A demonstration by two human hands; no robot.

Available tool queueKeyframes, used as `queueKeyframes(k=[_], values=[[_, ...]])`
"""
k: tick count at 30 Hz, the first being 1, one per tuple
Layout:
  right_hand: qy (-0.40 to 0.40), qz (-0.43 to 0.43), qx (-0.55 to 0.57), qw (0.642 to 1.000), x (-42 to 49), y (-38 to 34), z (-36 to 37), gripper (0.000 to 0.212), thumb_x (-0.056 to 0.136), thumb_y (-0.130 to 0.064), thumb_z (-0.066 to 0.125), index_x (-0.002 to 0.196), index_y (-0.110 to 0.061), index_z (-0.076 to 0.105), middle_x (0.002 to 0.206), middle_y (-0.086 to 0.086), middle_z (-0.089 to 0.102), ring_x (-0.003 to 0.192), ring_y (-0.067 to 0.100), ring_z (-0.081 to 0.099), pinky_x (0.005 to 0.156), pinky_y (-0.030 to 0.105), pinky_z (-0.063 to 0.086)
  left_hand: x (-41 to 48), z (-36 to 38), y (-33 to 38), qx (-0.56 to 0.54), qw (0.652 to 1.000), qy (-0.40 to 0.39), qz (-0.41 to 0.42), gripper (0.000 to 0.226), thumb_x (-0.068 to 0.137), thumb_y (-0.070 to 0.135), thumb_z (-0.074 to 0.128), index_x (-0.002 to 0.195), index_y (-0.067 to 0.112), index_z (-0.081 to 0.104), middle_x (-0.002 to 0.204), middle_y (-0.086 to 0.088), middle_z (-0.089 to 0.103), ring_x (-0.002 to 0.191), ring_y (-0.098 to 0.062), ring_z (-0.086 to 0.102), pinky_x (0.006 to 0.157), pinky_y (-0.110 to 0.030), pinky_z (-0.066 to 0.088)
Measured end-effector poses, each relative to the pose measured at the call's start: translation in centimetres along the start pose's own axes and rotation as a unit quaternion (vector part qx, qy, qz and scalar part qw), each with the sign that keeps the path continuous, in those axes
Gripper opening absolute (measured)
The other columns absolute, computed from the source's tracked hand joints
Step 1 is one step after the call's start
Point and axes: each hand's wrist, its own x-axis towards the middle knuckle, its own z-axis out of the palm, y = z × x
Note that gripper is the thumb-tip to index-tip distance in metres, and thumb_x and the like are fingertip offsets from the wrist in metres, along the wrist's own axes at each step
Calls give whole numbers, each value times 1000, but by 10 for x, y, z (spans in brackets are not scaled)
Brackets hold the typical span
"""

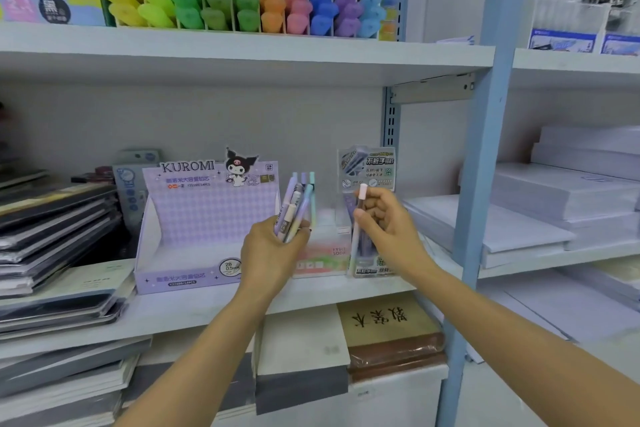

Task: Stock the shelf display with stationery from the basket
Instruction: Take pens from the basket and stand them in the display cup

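Slotting the single pen point(360, 218) pinched in the right hand point(384, 222) into the Fruit Soda display box point(322, 255) probably goes best tip-down and slowly, while the left hand point(273, 246) grips the pen bundle point(298, 204) just beside it.

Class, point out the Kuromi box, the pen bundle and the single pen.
Kuromi box point(207, 218), head view, its checked back panel.
pen bundle point(293, 208), head view, middle of barrels.
single pen point(362, 191), head view, its pink cap.
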Motion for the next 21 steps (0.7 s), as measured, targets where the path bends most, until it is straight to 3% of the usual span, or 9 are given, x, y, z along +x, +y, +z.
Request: queueKeyframes(k=[3, 9, 12, 16, 19, 21], values=[[-20, 23, 3, 1000, 13, 4, -3, 22, 96, -10, 56, 116, -19, 55, 97, 9, 62, 92, 25, 61, 86, 35, 53, 2, -1, 2, -28, 999, -12, -20, 20, 83, 24, 72, 74, 7, 66, 55, -4, 52, 53, -23, 45, 56, -44, 45], [-64, 15, 21, 998, 26, -12, -18, 23, 93, -9, 61, 109, -26, 59, 91, 4, 63, 82, 14, 64, 77, 23, 53, -8, -5, 12, -70, 996, -42, -41, 27, 84, 19, 73, 83, -7, 64, 44, 5, 41, 37, -11, 36, 40, -20, 33], [-38, -14, 66, 997, 34, -32, -25, 21, 93, -7, 60, 111, -18, 59, 87, -2, 64, 78, 9, 65, 71, 17, 51, -13, -7, 16, -98, 992, -65, -50, 32, 84, 20, 72, 85, -11, 61, 44, 4, 39, 36, -12, 32, 41, -21, 32], [19, -33, 97, 995, 46, -53, -20, 21, 93, -4, 61, 113, -5, 54, 94, 15, 64, 80, 16, 69, 67, 22, 54, -20, -13, 23, -121, 989, -65, -54, 30, 84, 21, 72, 68, 3, 55, 45, 0, 39, 37, -15, 30, 39, -19, 27], [31, -11, 50, 998, 50, -51, -4, 19, 91, -2, 63, 104, -10, 53, 95, 18, 64, 83, 26, 70, 72, 33, 60, -20, -21, 27, -143, 986, -59, -57, 23, 88, 19, 69, 76, 2, 58, 47, -2, 41, 36, -14, 32, 36, -16, 26], [21, 9, -6, 1000, 50, -43, 8, 19, 89, -1, 65, 102, -9, 54, 95, 16, 66, 79, 24, 67, 75, 37, 60, -17, -28, 29, -165, 983, -59, -63, 17, 89, 17, 67, 83, 3, 60, 52, -5, 41, 37, -13, 32, 37, -17, 29]])
